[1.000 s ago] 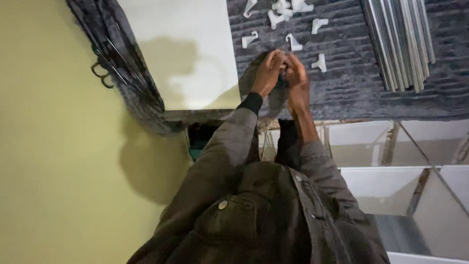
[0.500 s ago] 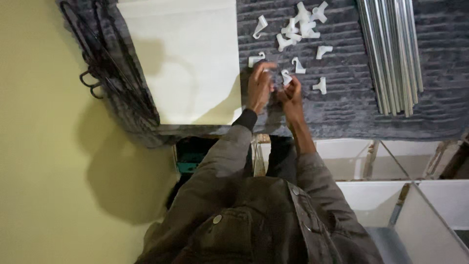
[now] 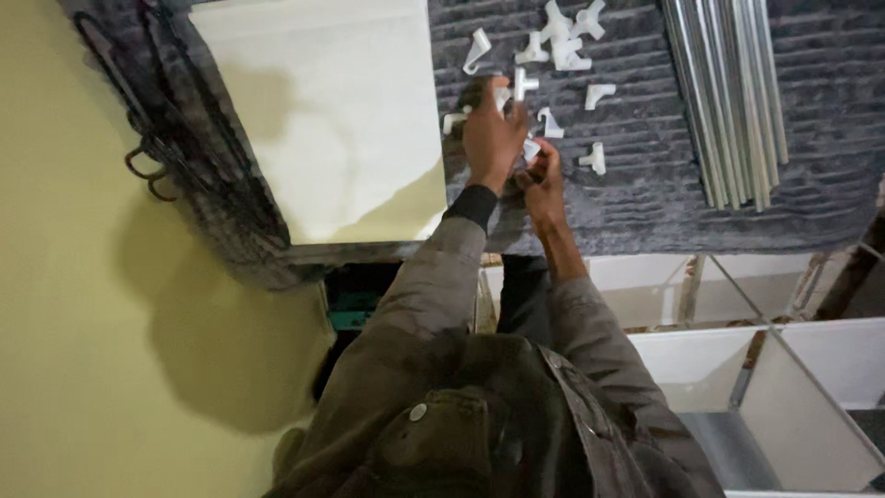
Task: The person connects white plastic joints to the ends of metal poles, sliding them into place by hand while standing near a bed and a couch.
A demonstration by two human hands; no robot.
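Observation:
Both hands work over a grey ribbed blanket [image 3: 645, 184] strewn with small white plastic connectors [image 3: 562, 46]. My left hand [image 3: 489, 134] reaches up among them, fingertips on a white T-shaped connector [image 3: 522, 85]. Just below and to the right, my right hand [image 3: 544, 177] pinches another white connector [image 3: 532, 148]. The two hands are close but apart. Loose connectors [image 3: 595, 159] lie to the right of the hands.
A bundle of silver metal rods [image 3: 728, 92] lies on the blanket at the upper right. A white panel [image 3: 341, 120] lies to the left of the hands, with black wire pieces [image 3: 157, 138] beyond it. White panel cubes [image 3: 737, 369] stand at the lower right.
The hands, pressed together a second ago, have separated. My left hand has moved up to a T-shaped connector, while my right hand stays low with its piece.

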